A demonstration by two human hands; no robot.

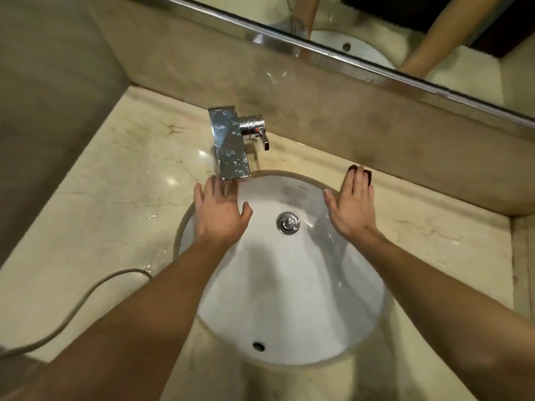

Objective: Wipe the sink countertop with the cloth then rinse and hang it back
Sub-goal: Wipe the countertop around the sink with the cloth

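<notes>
Two bare forearms come in from the bottom edge, the left forearm [162,299] and the right forearm [434,273], both stretched out over the basin. Underneath them is the cream marble countertop [115,175], glistening wet to the left of the tap. A tall stone backsplash [318,111] stands behind it, with a mirror [405,30] above that. Sunk into the counter is the white oval sink [289,299], its overflow hole on the near wall.

Now the chrome tap [231,146]: it is square-bodied and spotted with water marks, its spout reaches over the far rim, and its lever sticks out on the right side. A grey cable [72,302] snakes across the near left of the counter.

On to the hands! The left hand [221,215] is over the sink's left rim, just below the spout. Its fingers are straight and fanned apart, and it holds nothing. The right hand [351,209] lies flat over the far right rim, fingers straight and close together. Its fingertips press down on the cloth [367,173]. That's a small dark wad on the counter, right against the foot of the backsplash and mostly hidden under those fingers. Between the two hands sits the round chrome drain [288,222].
</notes>
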